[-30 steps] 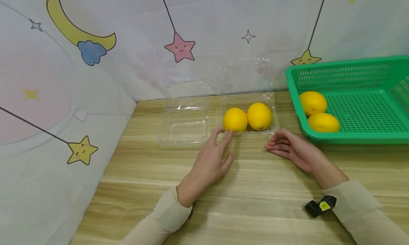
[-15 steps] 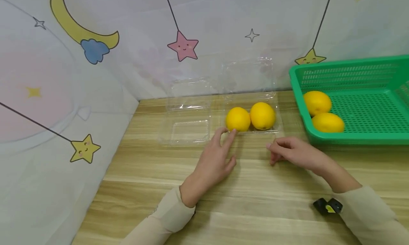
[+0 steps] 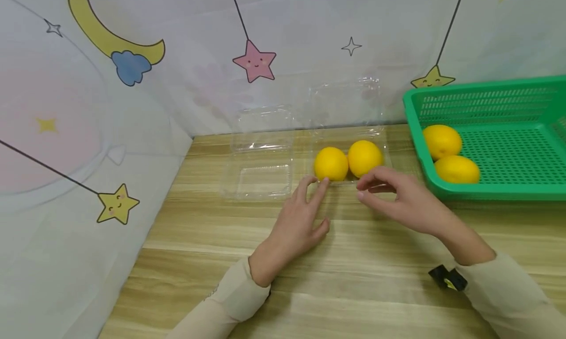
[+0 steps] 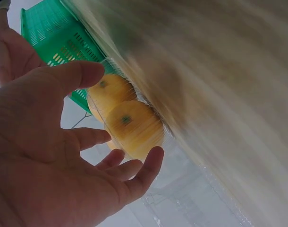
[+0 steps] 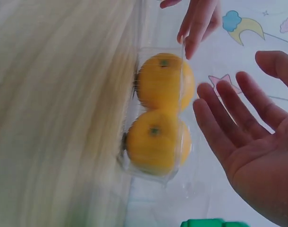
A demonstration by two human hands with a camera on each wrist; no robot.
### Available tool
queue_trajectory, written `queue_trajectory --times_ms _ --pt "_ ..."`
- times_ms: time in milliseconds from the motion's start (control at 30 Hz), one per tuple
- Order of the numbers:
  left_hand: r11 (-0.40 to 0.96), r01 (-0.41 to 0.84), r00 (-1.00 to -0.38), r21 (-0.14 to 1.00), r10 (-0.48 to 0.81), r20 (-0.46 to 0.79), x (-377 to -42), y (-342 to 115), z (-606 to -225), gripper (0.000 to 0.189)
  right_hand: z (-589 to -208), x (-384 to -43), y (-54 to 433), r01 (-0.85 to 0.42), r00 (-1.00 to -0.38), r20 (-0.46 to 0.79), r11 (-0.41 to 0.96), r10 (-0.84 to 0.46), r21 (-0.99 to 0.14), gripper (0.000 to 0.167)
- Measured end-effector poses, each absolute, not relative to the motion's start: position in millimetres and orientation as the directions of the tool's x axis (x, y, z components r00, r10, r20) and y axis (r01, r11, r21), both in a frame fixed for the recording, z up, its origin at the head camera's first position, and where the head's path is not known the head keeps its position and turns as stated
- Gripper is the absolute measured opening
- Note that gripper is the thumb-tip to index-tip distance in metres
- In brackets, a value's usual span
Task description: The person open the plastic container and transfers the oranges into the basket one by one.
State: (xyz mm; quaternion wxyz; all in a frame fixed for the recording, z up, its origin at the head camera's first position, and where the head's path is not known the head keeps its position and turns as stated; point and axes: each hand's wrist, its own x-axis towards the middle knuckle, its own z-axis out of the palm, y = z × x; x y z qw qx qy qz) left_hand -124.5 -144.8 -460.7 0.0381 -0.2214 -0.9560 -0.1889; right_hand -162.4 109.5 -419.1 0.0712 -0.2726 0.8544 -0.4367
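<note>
Two oranges, a left one (image 3: 331,164) and a right one (image 3: 365,157), sit side by side in a clear plastic clamshell box (image 3: 345,105) whose lid stands raised against the wall. My left hand (image 3: 294,226) has its fingers loosely extended, with the fingertips right at the box's front rim by the left orange. The right hand (image 3: 409,201) is lightly bent just in front of the right orange, thumb apart from the fingers. In the right wrist view nothing lies in that right palm (image 5: 262,165). The left wrist view shows the left fingers (image 4: 148,172) spread beside the box.
To the left stands a second clear clamshell box (image 3: 261,182), lid up, with nothing in it. A green plastic basket (image 3: 499,191) at the right holds two more oranges (image 3: 457,170) at its left end. A wall cloth (image 3: 300,34) with printed stars rises behind the wooden table (image 3: 353,280).
My right hand first turned with its fingers pointing down, then lifted and moved left toward the box's front edge, its fingers opening from the thumb. The left hand stays in place.
</note>
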Motion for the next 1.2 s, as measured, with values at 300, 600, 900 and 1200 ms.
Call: queue_trajectory --times_ms 300,600,900,1200 --pt "0.845 0.456 -0.89 0.279 0.434 0.139 -125 -143 -460 0.085 -416 -181 77 -0.501 -0.84 0.218 0.557 -0.497 -0.662 0.036" --pt "0.854 0.449 -0.893 0.261 0.43 0.128 -123 -143 -459 0.086 -411 -219 35 -0.472 -0.85 0.023 0.742 -0.526 -0.477 0.048" --pt "0.859 0.436 -0.9 0.269 0.421 0.113 -122 -143 -459 0.092 -402 -235 13 -0.48 -0.861 -0.027 0.827 -0.509 -0.293 0.052" --pt "0.858 0.438 -0.899 0.27 0.426 0.103 -124 -144 -463 0.09 -395 -250 8 -0.491 -0.838 -0.123 0.833 -0.531 -0.253 0.053"
